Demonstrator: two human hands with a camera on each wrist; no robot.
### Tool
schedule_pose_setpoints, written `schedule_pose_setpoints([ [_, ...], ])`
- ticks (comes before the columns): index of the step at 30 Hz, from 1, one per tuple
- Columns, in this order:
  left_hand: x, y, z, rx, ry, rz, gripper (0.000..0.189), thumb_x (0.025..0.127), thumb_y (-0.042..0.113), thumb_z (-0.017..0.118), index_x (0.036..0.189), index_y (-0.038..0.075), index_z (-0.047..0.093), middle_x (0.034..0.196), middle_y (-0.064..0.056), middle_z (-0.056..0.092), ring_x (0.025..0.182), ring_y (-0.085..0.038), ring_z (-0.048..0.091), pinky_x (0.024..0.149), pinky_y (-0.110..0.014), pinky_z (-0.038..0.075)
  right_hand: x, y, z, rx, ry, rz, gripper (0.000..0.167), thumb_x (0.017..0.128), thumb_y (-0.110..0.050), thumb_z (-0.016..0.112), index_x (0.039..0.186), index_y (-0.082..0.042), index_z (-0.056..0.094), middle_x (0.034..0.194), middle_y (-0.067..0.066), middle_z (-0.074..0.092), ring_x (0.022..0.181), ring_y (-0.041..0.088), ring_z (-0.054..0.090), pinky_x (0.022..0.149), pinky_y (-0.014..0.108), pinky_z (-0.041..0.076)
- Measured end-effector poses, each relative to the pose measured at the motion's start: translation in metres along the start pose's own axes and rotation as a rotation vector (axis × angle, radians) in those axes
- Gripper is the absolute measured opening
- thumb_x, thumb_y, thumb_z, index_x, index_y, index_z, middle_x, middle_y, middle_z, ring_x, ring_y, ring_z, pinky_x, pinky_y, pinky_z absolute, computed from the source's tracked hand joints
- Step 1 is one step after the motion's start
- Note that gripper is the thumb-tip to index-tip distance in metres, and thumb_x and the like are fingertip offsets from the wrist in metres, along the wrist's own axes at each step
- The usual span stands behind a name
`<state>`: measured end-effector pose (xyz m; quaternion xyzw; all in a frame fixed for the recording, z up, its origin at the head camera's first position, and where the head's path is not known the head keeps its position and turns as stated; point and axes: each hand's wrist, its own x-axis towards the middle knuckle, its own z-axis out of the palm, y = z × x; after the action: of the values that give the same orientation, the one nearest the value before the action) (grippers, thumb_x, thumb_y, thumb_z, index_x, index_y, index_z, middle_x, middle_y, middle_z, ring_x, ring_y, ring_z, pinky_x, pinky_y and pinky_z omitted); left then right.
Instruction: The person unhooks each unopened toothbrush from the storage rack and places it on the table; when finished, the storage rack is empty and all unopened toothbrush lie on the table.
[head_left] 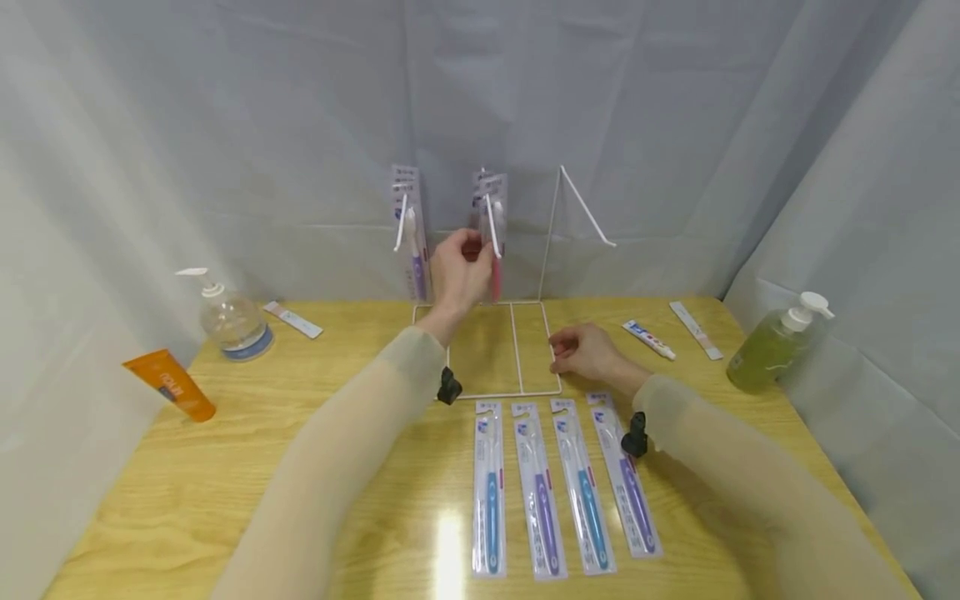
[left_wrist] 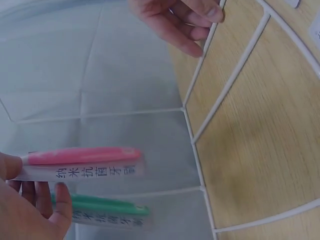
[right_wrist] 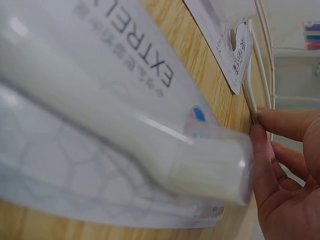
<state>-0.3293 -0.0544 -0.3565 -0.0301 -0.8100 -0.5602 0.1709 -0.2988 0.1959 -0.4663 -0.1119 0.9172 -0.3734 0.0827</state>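
My left hand (head_left: 459,271) pinches a packaged pink toothbrush (left_wrist: 85,156) at the middle hook of a white wire rack (head_left: 517,350). Behind it hangs a packaged green toothbrush (left_wrist: 107,205), close to my fingers. A packaged purple toothbrush (head_left: 417,271) hangs on the left hook, while the right hook (head_left: 588,208) holds nothing. With thumb and fingertips, my right hand (head_left: 588,350) grips the right side wire of the rack's base. Several packaged toothbrushes (head_left: 491,500), blue and purple, lie in a row in front of the rack.
On the left stand a clear pump bottle (head_left: 236,325) and an orange tube (head_left: 172,385), with a flat sachet (head_left: 294,319) nearby. To the right are a small toothpaste tube (head_left: 648,339), another sachet (head_left: 696,331) and a green pump bottle (head_left: 772,346). Grey curtains surround the table.
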Motion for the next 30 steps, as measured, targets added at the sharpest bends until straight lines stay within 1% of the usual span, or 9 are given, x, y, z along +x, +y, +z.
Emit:
schedule_pose_setpoints([
  [1, 0.007, -0.01, 0.005, -0.006, -0.006, 0.022, 0.021, 0.105, 0.02, 0.076, 0.121, 0.008, 0.08, 0.117, -0.012, 0.085, 0.104, -0.028, 0.08, 0.098, -0.038, 0.068, 0.0, 0.0, 0.0, 0.001, 0.0, -0.002, 0.052, 0.088, -0.011, 0.092, 0.135, 0.004, 0.076, 0.112, 0.017, 0.08, 0.096, 0.019, 0.074, 0.083, 0.019, 0.056],
  [6, -0.01, -0.003, 0.005, -0.04, -0.091, 0.071, 0.023, 0.105, 0.017, 0.076, 0.123, 0.003, 0.078, 0.118, -0.017, 0.084, 0.103, -0.033, 0.08, 0.097, -0.043, 0.07, 0.001, 0.002, -0.002, 0.018, 0.001, -0.01, 0.053, 0.088, -0.009, 0.092, 0.136, 0.006, 0.075, 0.111, 0.019, 0.08, 0.096, 0.019, 0.075, 0.082, 0.018, 0.056],
  [7, -0.015, -0.003, 0.004, -0.048, -0.114, 0.072, 0.024, 0.105, 0.016, 0.076, 0.125, 0.002, 0.077, 0.119, -0.017, 0.083, 0.102, -0.032, 0.08, 0.097, -0.041, 0.07, 0.001, 0.002, -0.002, 0.023, 0.0, -0.01, 0.053, 0.088, -0.009, 0.092, 0.136, 0.006, 0.075, 0.111, 0.019, 0.08, 0.095, 0.019, 0.075, 0.082, 0.018, 0.056],
  [8, -0.03, 0.008, -0.003, -0.058, -0.143, 0.064, 0.027, 0.105, 0.012, 0.074, 0.127, -0.003, 0.074, 0.122, -0.023, 0.081, 0.104, -0.036, 0.079, 0.098, -0.044, 0.07, 0.001, 0.002, -0.002, 0.026, 0.0, -0.007, 0.053, 0.088, -0.009, 0.092, 0.136, 0.006, 0.075, 0.111, 0.019, 0.08, 0.095, 0.019, 0.074, 0.082, 0.018, 0.056],
  [11, -0.05, 0.001, -0.012, -0.097, -0.234, 0.022, 0.03, 0.104, 0.009, 0.073, 0.131, -0.004, 0.072, 0.123, -0.023, 0.079, 0.096, -0.026, 0.076, 0.088, -0.032, 0.069, 0.002, 0.002, -0.002, 0.033, 0.0, 0.004, 0.053, 0.088, -0.009, 0.092, 0.137, 0.005, 0.075, 0.111, 0.018, 0.08, 0.094, 0.018, 0.073, 0.082, 0.019, 0.056],
  [13, -0.064, -0.006, -0.02, -0.123, -0.292, -0.015, 0.031, 0.102, 0.006, 0.072, 0.132, -0.005, 0.071, 0.121, -0.024, 0.078, 0.089, -0.018, 0.072, 0.079, -0.024, 0.067, 0.003, 0.002, -0.002, 0.042, 0.002, 0.008, 0.053, 0.088, -0.009, 0.092, 0.137, 0.004, 0.075, 0.111, 0.017, 0.08, 0.094, 0.017, 0.073, 0.083, 0.019, 0.056],
  [16, -0.087, -0.016, -0.036, -0.13, -0.383, -0.094, 0.035, 0.1, 0.003, 0.07, 0.134, -0.006, 0.069, 0.118, -0.024, 0.077, 0.081, -0.012, 0.069, 0.067, -0.024, 0.068, 0.005, 0.002, -0.002, 0.051, 0.004, -0.001, 0.053, 0.088, -0.008, 0.092, 0.137, 0.005, 0.075, 0.11, 0.017, 0.08, 0.093, 0.017, 0.073, 0.082, 0.018, 0.057],
  [23, -0.137, -0.041, -0.08, -0.139, -0.621, -0.324, 0.042, 0.104, 0.004, 0.067, 0.144, -0.007, 0.061, 0.114, -0.019, 0.073, 0.084, -0.02, 0.074, 0.073, -0.043, 0.075, 0.004, 0.004, -0.002, 0.071, 0.005, -0.012, 0.053, 0.087, -0.005, 0.092, 0.136, 0.008, 0.074, 0.109, 0.018, 0.079, 0.091, 0.014, 0.072, 0.078, 0.015, 0.057],
  [30, -0.174, -0.068, -0.105, -0.105, -0.685, -0.437, 0.051, 0.101, 0.004, 0.07, 0.148, -0.004, 0.052, 0.099, -0.013, 0.073, 0.072, -0.019, 0.072, 0.058, -0.033, 0.068, 0.0, 0.002, -0.003, 0.064, 0.006, -0.029, 0.053, 0.088, -0.006, 0.091, 0.135, 0.008, 0.074, 0.11, 0.02, 0.08, 0.092, 0.016, 0.074, 0.078, 0.015, 0.057],
])
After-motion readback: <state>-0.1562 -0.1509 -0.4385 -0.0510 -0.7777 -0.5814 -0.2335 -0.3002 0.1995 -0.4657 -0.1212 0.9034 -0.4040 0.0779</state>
